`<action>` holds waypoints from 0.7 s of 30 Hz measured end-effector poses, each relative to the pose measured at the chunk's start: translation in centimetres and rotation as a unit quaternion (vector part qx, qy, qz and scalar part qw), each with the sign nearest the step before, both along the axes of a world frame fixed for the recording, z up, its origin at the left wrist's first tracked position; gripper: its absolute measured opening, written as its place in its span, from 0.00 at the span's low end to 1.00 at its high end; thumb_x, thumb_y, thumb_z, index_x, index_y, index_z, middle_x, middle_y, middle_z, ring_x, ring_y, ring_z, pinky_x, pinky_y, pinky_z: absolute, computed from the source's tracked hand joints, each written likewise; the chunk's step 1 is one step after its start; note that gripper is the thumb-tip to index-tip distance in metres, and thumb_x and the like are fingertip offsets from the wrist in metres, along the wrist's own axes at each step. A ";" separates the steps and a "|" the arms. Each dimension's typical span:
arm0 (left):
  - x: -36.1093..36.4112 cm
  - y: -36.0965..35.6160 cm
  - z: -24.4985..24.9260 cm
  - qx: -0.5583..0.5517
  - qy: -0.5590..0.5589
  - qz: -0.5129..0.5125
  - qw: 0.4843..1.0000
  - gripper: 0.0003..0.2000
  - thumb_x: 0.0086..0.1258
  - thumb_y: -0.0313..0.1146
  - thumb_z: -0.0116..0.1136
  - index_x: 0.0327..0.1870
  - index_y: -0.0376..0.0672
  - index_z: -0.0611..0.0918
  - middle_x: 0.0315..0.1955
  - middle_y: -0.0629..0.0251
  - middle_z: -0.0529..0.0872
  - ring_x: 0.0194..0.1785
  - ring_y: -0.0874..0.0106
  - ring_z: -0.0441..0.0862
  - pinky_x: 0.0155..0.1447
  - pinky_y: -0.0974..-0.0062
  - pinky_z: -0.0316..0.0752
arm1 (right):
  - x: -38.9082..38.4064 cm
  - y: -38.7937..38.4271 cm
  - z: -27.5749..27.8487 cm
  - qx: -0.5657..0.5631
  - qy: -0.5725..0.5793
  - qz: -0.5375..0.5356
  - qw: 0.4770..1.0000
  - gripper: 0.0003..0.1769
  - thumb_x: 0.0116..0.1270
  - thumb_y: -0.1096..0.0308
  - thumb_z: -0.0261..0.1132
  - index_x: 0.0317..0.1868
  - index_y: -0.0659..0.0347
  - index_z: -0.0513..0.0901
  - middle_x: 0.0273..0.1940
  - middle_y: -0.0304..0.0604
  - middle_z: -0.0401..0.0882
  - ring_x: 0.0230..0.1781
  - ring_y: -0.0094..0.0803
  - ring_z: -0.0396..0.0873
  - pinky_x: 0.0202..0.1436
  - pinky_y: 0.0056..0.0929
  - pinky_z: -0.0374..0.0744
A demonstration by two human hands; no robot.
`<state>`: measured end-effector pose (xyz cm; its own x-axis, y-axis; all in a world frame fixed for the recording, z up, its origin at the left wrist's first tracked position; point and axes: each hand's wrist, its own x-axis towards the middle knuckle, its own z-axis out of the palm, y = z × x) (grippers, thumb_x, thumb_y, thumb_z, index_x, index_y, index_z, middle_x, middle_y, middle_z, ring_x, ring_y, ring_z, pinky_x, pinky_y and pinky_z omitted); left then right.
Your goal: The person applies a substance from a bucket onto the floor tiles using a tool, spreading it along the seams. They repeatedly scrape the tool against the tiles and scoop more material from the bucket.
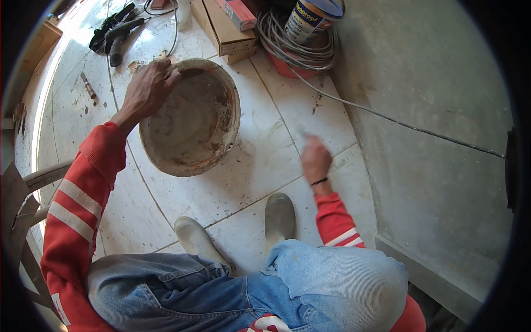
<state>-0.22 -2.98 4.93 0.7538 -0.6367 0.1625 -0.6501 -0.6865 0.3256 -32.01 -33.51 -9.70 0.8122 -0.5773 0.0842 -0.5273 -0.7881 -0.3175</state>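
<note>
A round mortar bucket (235,110), its inside coated with grey and brownish residue, stands tilted on the tiles in front of my boots. My left hand (152,83) is closed over its upper-left rim, thumb lying along the edge. To the right of the bucket, my right hand (317,160) is above the floor, closed and slightly smeared by motion. A faint greyish blur shows at its fingertips; I cannot tell what it holds.
A cordless drill (117,41) and a knife-like tool (88,86) lie at upper left. Cardboard boxes (224,27) stand behind the bucket. Coiled cable (271,41) surrounds a labelled tub (304,25); one strand crosses the right wall (431,72). A chair (47,176) stands left.
</note>
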 end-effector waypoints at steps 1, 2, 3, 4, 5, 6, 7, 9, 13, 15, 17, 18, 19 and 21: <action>-0.1 -0.1 0.0 -0.010 -0.005 -0.003 1.000 0.18 0.76 0.44 0.58 0.44 0.34 0.83 0.34 0.41 0.86 0.43 0.43 0.85 0.50 0.49 0.75 | -0.1 -2.6 0.1 -0.056 -0.001 -0.036 0.998 0.14 0.71 0.69 0.59 0.53 0.58 0.86 0.42 0.54 0.88 0.40 0.56 0.87 0.42 0.53 0.85; 0.1 0.0 -0.1 -0.012 -0.003 -0.005 1.000 0.18 0.76 0.44 0.58 0.44 0.34 0.83 0.34 0.41 0.86 0.43 0.43 0.85 0.50 0.49 0.75 | -0.3 -4.4 0.5 -0.099 -0.007 -0.058 0.993 0.13 0.71 0.69 0.61 0.52 0.58 0.86 0.44 0.53 0.88 0.40 0.56 0.87 0.42 0.52 0.85; 0.5 0.1 -0.3 -0.011 -0.004 -0.004 1.000 0.18 0.76 0.44 0.58 0.44 0.34 0.83 0.34 0.41 0.86 0.43 0.43 0.85 0.50 0.49 0.75 | -0.4 -4.8 -1.1 -0.099 0.023 -0.054 0.993 0.12 0.71 0.70 0.60 0.51 0.58 0.86 0.43 0.52 0.88 0.40 0.55 0.87 0.43 0.52 0.85; 0.6 0.0 -0.3 -0.011 -0.004 -0.004 1.000 0.18 0.76 0.44 0.58 0.43 0.34 0.83 0.34 0.42 0.86 0.42 0.43 0.84 0.50 0.49 0.75 | -0.1 -4.4 -1.8 -0.100 0.054 -0.051 0.992 0.12 0.71 0.70 0.60 0.50 0.58 0.86 0.43 0.51 0.88 0.41 0.55 0.88 0.44 0.51 0.85; 0.8 -0.1 -0.3 0.000 0.003 0.002 1.000 0.19 0.76 0.45 0.57 0.44 0.33 0.84 0.34 0.41 0.86 0.42 0.43 0.85 0.51 0.50 0.75 | -0.6 -2.9 -2.9 -0.066 0.063 -0.016 0.996 0.12 0.70 0.70 0.60 0.50 0.58 0.86 0.43 0.51 0.88 0.41 0.54 0.88 0.44 0.51 0.85; 1.2 -0.1 -0.6 -0.003 0.006 0.001 1.000 0.19 0.76 0.45 0.57 0.44 0.33 0.84 0.34 0.41 0.86 0.42 0.43 0.85 0.51 0.50 0.75 | -0.5 0.3 -2.8 -0.031 0.070 0.020 0.997 0.11 0.70 0.71 0.60 0.49 0.58 0.86 0.42 0.50 0.88 0.41 0.54 0.88 0.44 0.51 0.85; 1.9 0.1 -0.9 0.001 0.021 -0.003 1.000 0.19 0.76 0.45 0.57 0.46 0.33 0.85 0.34 0.41 0.86 0.42 0.43 0.85 0.52 0.50 0.76 | -0.4 3.7 -1.5 -0.006 0.033 0.080 0.996 0.11 0.70 0.71 0.60 0.48 0.58 0.86 0.41 0.51 0.88 0.40 0.55 0.88 0.44 0.52 0.85; 2.5 0.0 -0.5 0.020 0.052 0.007 0.998 0.21 0.77 0.46 0.57 0.49 0.31 0.85 0.34 0.39 0.86 0.43 0.44 0.86 0.54 0.51 0.76 | -0.2 7.0 0.6 0.020 -0.010 0.139 0.990 0.11 0.69 0.71 0.59 0.48 0.58 0.86 0.40 0.51 0.87 0.40 0.55 0.87 0.43 0.52 0.85; 2.3 0.4 -0.7 0.011 0.034 0.012 0.999 0.21 0.76 0.45 0.57 0.45 0.31 0.85 0.32 0.40 0.86 0.42 0.44 0.86 0.52 0.50 0.76 | 3.3 4.0 1.2 0.042 -0.015 0.082 0.996 0.11 0.69 0.71 0.59 0.47 0.60 0.85 0.40 0.54 0.86 0.40 0.56 0.86 0.42 0.55 0.85; 1.9 0.7 -0.5 0.009 0.034 0.011 0.999 0.20 0.76 0.45 0.57 0.45 0.31 0.85 0.32 0.40 0.85 0.41 0.44 0.85 0.52 0.50 0.76 | 6.2 -0.2 1.0 -0.055 -0.065 0.060 0.995 0.10 0.70 0.71 0.60 0.46 0.59 0.85 0.40 0.53 0.87 0.38 0.56 0.86 0.39 0.53 0.84; 1.7 0.8 -0.4 0.005 0.033 0.008 0.999 0.20 0.76 0.45 0.57 0.45 0.31 0.85 0.31 0.41 0.85 0.40 0.44 0.85 0.51 0.50 0.76 | 7.0 -2.2 -0.5 -0.080 -0.042 0.100 0.991 0.10 0.70 0.70 0.59 0.46 0.60 0.86 0.41 0.51 0.87 0.38 0.53 0.86 0.40 0.50 0.84; 1.8 1.0 -0.5 0.003 0.038 0.012 0.999 0.20 0.76 0.45 0.57 0.45 0.31 0.85 0.31 0.41 0.85 0.40 0.44 0.85 0.51 0.50 0.76 | 7.1 -1.8 -1.4 -0.073 0.014 0.107 0.991 0.11 0.71 0.70 0.59 0.46 0.60 0.87 0.41 0.50 0.87 0.38 0.52 0.86 0.41 0.49 0.84; 2.0 1.3 -0.5 0.000 0.043 0.016 0.999 0.20 0.76 0.44 0.56 0.46 0.31 0.85 0.31 0.41 0.85 0.39 0.45 0.85 0.50 0.50 0.75 | 6.2 -0.1 -2.0 -0.079 0.022 0.152 0.985 0.11 0.71 0.70 0.58 0.45 0.60 0.87 0.40 0.49 0.87 0.38 0.52 0.86 0.42 0.49 0.84; 2.0 1.6 0.0 0.007 0.060 0.027 0.998 0.21 0.76 0.45 0.56 0.47 0.31 0.85 0.31 0.41 0.85 0.40 0.45 0.85 0.50 0.50 0.76 | 3.2 4.5 -1.4 -0.034 0.012 0.236 0.971 0.11 0.71 0.70 0.57 0.44 0.59 0.87 0.39 0.50 0.87 0.40 0.52 0.86 0.44 0.50 0.84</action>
<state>1.80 -1.39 4.92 0.8000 -0.5970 0.0603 -0.5695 -0.7238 0.3895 -28.83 -29.04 -11.10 0.9872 -0.1338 0.0866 -0.1086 -0.9624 -0.2488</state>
